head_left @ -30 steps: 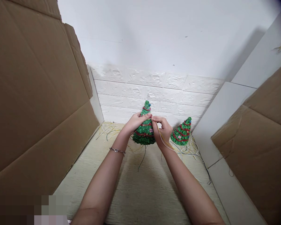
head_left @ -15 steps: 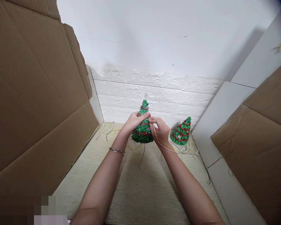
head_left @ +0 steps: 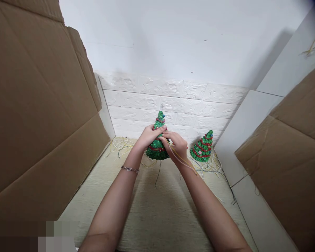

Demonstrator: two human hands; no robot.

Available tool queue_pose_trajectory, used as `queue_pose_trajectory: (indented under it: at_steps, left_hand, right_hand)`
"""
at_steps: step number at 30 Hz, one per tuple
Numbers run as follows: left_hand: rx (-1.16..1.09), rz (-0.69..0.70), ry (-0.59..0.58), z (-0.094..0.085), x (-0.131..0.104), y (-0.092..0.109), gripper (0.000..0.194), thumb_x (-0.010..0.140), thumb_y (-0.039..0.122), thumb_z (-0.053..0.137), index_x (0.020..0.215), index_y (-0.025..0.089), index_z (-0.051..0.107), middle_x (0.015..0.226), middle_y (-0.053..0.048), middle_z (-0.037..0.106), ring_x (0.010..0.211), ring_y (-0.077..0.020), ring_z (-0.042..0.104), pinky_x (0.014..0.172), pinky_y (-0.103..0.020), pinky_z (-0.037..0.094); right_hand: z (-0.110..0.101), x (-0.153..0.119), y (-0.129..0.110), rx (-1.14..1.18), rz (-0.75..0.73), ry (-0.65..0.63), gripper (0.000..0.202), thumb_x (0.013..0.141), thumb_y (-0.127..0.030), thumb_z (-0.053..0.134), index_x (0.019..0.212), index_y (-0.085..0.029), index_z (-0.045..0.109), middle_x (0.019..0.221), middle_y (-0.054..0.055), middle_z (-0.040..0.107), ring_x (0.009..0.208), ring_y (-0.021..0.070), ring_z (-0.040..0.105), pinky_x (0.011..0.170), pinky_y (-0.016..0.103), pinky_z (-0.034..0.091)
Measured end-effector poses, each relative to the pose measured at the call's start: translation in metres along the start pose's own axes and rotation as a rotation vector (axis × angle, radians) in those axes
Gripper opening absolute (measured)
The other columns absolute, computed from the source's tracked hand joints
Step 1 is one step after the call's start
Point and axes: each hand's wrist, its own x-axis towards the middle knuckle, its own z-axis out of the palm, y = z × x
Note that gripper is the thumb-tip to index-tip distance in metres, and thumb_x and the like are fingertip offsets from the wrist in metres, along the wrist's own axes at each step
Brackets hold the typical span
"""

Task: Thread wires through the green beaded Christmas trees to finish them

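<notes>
A small green glittery Christmas tree point(head_left: 157, 143) with red garland and a clear tip is held upright above the table. Wrapped around its left side, my left hand point(head_left: 149, 137) grips it with the thumb across the front. My right hand point(head_left: 175, 144) is closed at the tree's right front, its thumb and fingertips pinching thin yellow and white wires point(head_left: 182, 161) that trail back over the wrist. A red bit shows behind the right hand, too hidden to name. One dark wire point(head_left: 158, 174) hangs from the tree's base.
A second green Christmas tree point(head_left: 202, 147) stands on the table point(head_left: 162, 217) at the back right, among loose wires point(head_left: 212, 166). More wire scraps point(head_left: 122, 144) lie at the back left. Cardboard panels point(head_left: 42, 115) flank both sides, and a white brick-patterned wall point(head_left: 136, 99) closes the back.
My right hand has shifted left across the front of the tree, its fingertips now nearer my left thumb. The tree stays in my left hand; the view has moved slightly.
</notes>
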Motion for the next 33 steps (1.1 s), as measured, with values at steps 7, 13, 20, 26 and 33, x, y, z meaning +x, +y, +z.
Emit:
queue_pose_trajectory:
  at_steps: [7, 13, 20, 26, 33]
  left_hand:
    - [0.012, -0.020, -0.008, 0.001, 0.000, -0.002, 0.041, 0.065, 0.050, 0.068, 0.076, 0.012, 0.058, 0.072, -0.004, 0.058, 0.064, -0.0130, 0.052, 0.061, -0.027, 0.039]
    - [-0.023, -0.037, -0.029, 0.004, 0.000, -0.003, 0.039, 0.064, 0.050, 0.068, 0.073, 0.013, 0.056, 0.069, -0.003, 0.058, 0.062, -0.0134, 0.052, 0.060, -0.028, 0.040]
    - [-0.011, -0.033, -0.022, 0.006, 0.000, -0.002, 0.038, 0.066, 0.049, 0.067, 0.075, 0.013, 0.057, 0.071, -0.004, 0.059, 0.063, -0.0130, 0.053, 0.062, -0.028, 0.041]
    - [-0.058, -0.010, -0.025, 0.007, 0.001, -0.005, 0.039, 0.066, 0.050, 0.067, 0.076, 0.013, 0.057, 0.072, -0.003, 0.059, 0.064, -0.0131, 0.053, 0.063, -0.027, 0.042]
    - [-0.075, 0.010, -0.005, 0.007, 0.001, -0.005, 0.039, 0.065, 0.049, 0.068, 0.077, 0.013, 0.060, 0.076, -0.004, 0.062, 0.068, -0.0138, 0.055, 0.066, -0.027, 0.042]
  right_hand:
    - [0.000, 0.001, -0.003, 0.124, 0.222, 0.105, 0.014, 0.079, -0.029, 0.059, 0.074, -0.024, 0.071, 0.077, 0.002, 0.066, 0.076, 0.0161, 0.061, 0.073, 0.033, 0.050]
    - [0.000, 0.001, 0.001, 0.129, 0.377, 0.166, 0.014, 0.076, -0.033, 0.061, 0.071, -0.023, 0.070, 0.071, 0.000, 0.058, 0.071, 0.0151, 0.055, 0.069, 0.033, 0.046]
    - [0.001, -0.001, 0.000, 0.136, 0.417, 0.187, 0.017, 0.075, -0.034, 0.063, 0.066, -0.019, 0.066, 0.068, 0.000, 0.058, 0.068, 0.0147, 0.055, 0.067, 0.031, 0.042]
    - [0.006, 0.002, -0.010, 0.324, 0.622, 0.222, 0.025, 0.075, -0.037, 0.061, 0.062, -0.016, 0.062, 0.066, -0.002, 0.055, 0.055, 0.0099, 0.048, 0.057, 0.026, 0.041]
    - [0.007, -0.001, -0.008, 0.126, 0.523, 0.186, 0.024, 0.075, -0.041, 0.061, 0.066, -0.019, 0.065, 0.069, 0.000, 0.059, 0.067, 0.0144, 0.052, 0.077, 0.034, 0.040]
